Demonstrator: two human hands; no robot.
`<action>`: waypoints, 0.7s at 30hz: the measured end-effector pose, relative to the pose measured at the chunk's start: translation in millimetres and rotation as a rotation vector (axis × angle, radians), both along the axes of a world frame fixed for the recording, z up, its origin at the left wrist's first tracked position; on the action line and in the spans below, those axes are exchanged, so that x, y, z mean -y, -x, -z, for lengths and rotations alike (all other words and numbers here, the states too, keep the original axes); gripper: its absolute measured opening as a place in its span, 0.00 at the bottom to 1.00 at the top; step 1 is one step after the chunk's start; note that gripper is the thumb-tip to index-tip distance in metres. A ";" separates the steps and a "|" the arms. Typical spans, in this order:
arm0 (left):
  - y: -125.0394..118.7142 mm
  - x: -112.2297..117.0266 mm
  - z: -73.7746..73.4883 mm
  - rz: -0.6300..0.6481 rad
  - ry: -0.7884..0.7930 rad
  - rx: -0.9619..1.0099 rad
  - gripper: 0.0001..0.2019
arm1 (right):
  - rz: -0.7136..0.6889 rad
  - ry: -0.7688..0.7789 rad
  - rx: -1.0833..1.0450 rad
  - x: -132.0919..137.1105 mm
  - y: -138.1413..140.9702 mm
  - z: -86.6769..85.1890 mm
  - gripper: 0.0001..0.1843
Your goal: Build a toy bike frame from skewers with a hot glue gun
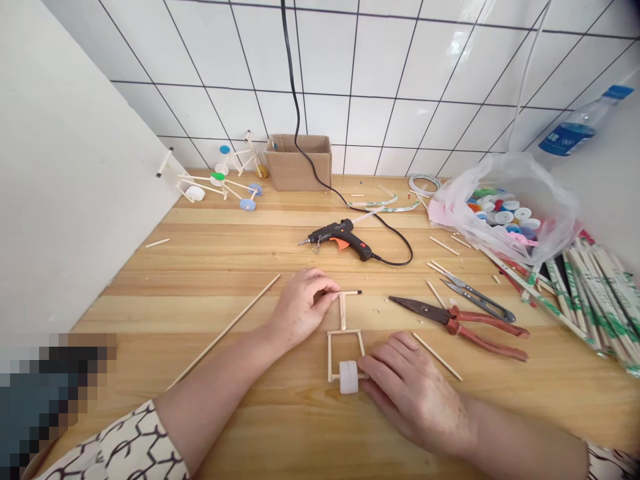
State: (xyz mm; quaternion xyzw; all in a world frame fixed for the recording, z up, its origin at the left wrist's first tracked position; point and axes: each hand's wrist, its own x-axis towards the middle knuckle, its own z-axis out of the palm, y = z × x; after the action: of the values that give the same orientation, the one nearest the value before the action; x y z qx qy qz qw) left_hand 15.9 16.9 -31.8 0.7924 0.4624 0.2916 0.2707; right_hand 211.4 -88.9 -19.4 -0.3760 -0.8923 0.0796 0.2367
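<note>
A small wooden stick frame (345, 331) lies on the table between my hands: a square of sticks, a stem, and a crossbar with a black tip at the far end. A white bottle-cap wheel (349, 377) sits on the stick nearest me. My left hand (306, 303) pinches the left end of the crossbar between thumb and fingers. With closed fingers, my right hand (407, 393) grips the frame's near right corner, just beside the wheel. Beyond the frame lies a black glue gun (345, 239) with an orange trigger, its nozzle pointing left.
Red-handled pliers (460, 321) and thread snips (475, 297) lie right of my hands. Farther right are a plastic bag (550, 180) of bottle caps and wrapped chopsticks (600, 287). A cardboard box (299, 163) and stick-and-cap models (217, 180) stand at the back. A long stick (225, 330) lies left.
</note>
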 end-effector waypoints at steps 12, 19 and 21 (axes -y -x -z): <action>-0.6 0.0 -0.1 0.003 -0.017 -0.019 0.06 | 0.004 -0.026 0.031 -1.1 -0.5 0.3 0.08; -1.2 0.6 -1.1 -0.005 -0.020 -0.033 0.06 | 0.001 -0.023 0.022 -1.4 0.0 2.4 0.08; -1.3 0.2 -0.3 -0.007 -0.018 -0.038 0.06 | 0.001 -0.023 0.020 -1.6 -0.4 3.6 0.08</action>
State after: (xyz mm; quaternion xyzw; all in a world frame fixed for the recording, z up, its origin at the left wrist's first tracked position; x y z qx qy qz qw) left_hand 17.2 16.7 -31.5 0.7986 0.4675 0.2816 0.2537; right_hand 211.8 -87.3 -23.0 -0.3746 -0.8953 0.0656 0.2319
